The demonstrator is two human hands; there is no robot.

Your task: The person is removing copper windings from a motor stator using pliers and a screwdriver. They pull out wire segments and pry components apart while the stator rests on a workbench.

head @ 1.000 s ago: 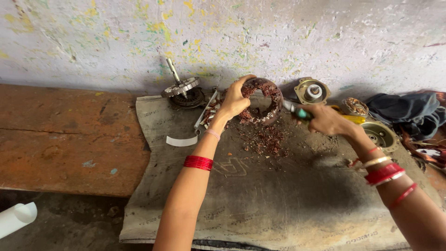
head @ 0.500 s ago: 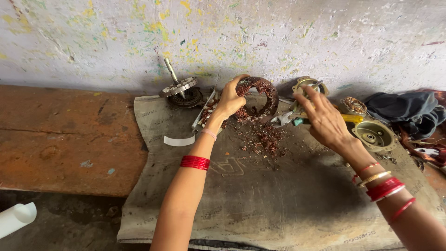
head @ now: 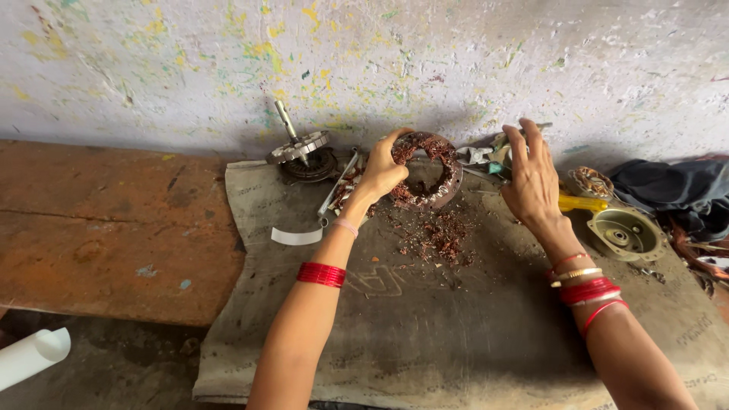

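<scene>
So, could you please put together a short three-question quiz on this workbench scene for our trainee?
1. True or false: the left hand grips the ring-shaped motor stator.
2. Where do the loose copper wire scraps lie? A) on the sacking mat B) on the bare wooden board C) in the round metal end cover
3. Fill in: the right hand is open, fingers spread, above a tool with a ____ handle.

Key: 1 true; 2 A; 3 yellow.
</scene>
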